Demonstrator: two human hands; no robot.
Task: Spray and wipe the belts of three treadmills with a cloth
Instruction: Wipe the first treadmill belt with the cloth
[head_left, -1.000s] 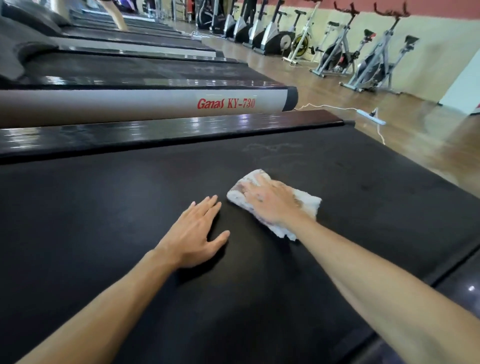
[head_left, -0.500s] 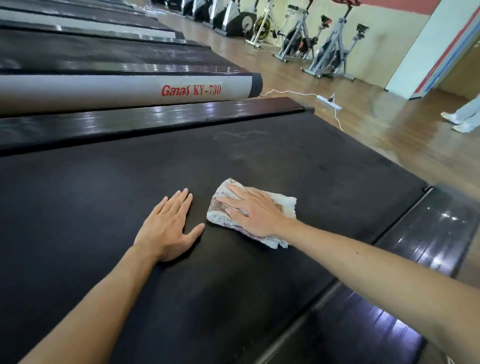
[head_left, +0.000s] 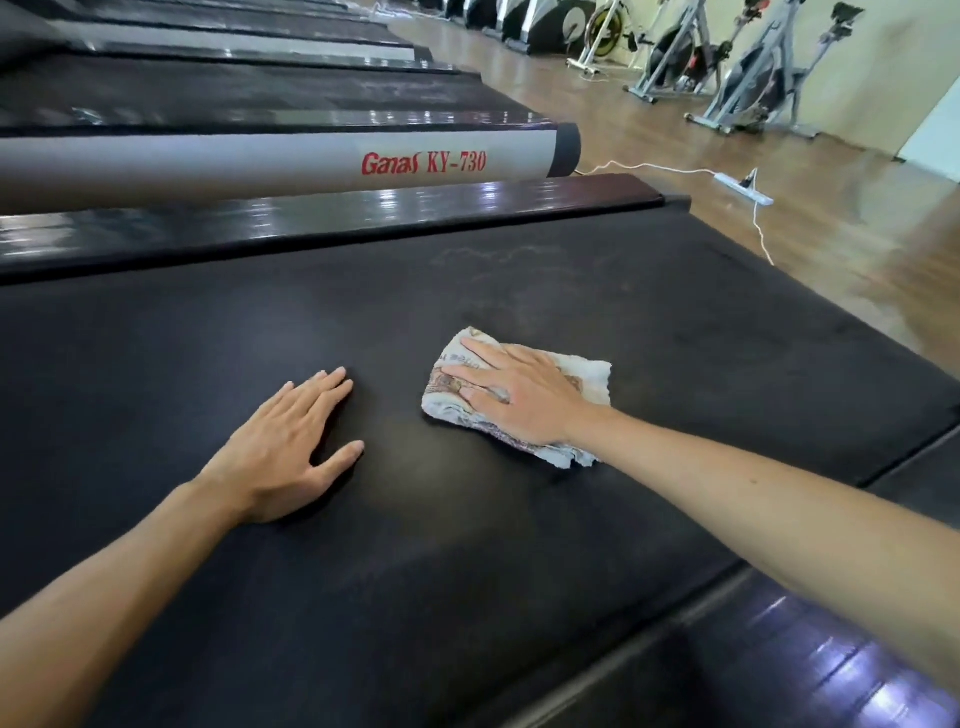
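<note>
The cloth (head_left: 524, 395), a crumpled pale rag with a faded printed pattern, lies flat on the black treadmill belt (head_left: 675, 364), roughly midway across the belt's width. The right hand (head_left: 524, 402) presses down on top of the cloth with straight, spread fingers, covering its middle so that the cloth's edges show beyond the fingertips and beside the wrist. The left hand (head_left: 291, 441) rests palm-down on the bare belt near the cloth but apart from it, fingers straight and held together, thumb angled out toward the cloth; it holds nothing. Faint pale streaks (head_left: 504, 260) mark the belt beyond the cloth. Past those streaks runs the belt's glossy dark side rail (head_left: 363, 213), and beyond the rail the silver side of the next treadmill, lettered "Ganas KY-730" (head_left: 423, 162). Further off, a white power strip (head_left: 743, 187) lies on the wooden floor (head_left: 831, 218).
</note>
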